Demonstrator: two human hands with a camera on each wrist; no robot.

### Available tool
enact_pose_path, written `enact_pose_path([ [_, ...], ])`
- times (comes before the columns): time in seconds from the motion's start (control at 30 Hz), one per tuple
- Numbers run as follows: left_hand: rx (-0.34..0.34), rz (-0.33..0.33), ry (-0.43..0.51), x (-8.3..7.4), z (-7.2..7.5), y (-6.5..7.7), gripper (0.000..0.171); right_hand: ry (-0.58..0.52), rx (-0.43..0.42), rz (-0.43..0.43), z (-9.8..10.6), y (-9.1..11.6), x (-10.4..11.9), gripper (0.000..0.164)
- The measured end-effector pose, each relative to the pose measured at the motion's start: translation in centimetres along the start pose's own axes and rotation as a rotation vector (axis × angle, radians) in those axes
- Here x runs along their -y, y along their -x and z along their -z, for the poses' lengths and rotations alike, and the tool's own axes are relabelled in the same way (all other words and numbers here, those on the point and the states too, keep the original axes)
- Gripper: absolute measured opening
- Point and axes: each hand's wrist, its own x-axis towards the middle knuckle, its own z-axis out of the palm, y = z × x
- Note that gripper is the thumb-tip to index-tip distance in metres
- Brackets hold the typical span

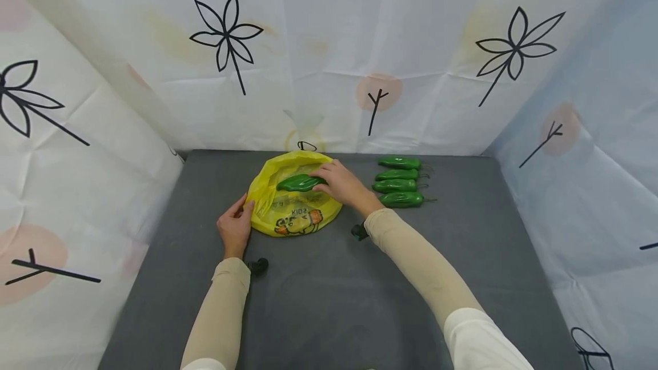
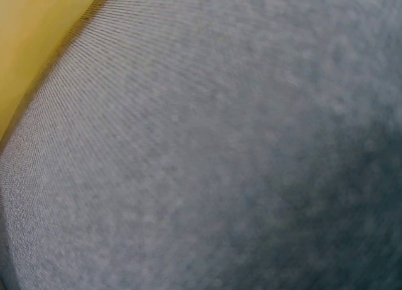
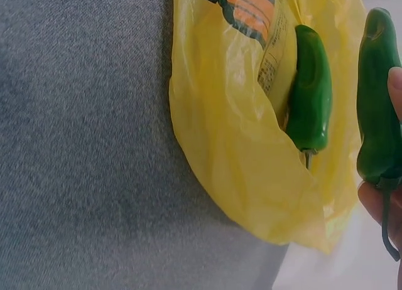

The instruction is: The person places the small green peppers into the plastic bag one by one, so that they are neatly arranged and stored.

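A yellow plastic bag (image 1: 262, 210) with a printed cartoon lies with its mouth spread wide on the grey table. My left hand (image 1: 235, 227) pinches the bag's left rim between thumb and fingers; the left wrist view catches only a corner of the bag (image 2: 38, 39). Over the bag's mouth, my right hand (image 1: 341, 184) grips a long green pepper (image 1: 295, 183) near its stem end. From the right wrist, that held pepper (image 3: 375, 108) appears beside the fingers (image 3: 377, 205), its stem hanging down. Another green pepper (image 3: 311, 92) lies inside the bag.
Several green peppers (image 1: 398, 186) lie in a column right of the bag, stems pointing right, close to my right wrist. The grey tabletop (image 1: 319, 301) ends at white printed cloth (image 1: 329, 107) at the back and on both sides.
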Motion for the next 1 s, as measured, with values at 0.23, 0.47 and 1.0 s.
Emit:
enact_pose_path([
  [0.23,-0.007,-0.022,0.014,-0.3,0.0,0.0,0.038,0.021,0.036,-0.002,-0.7,-1.2,0.4,0.046],
  [0.47,-0.005,-0.025,0.009,-0.3,0.0,0.0,0.037,-0.010,0.036,-0.016,-1.3,-2.0,0.9,0.043],
  [1.0,-0.007,-0.033,-0.008,-0.4,0.1,0.0,0.037,0.006,0.026,-0.066,-3.0,-3.3,1.0,0.041],
])
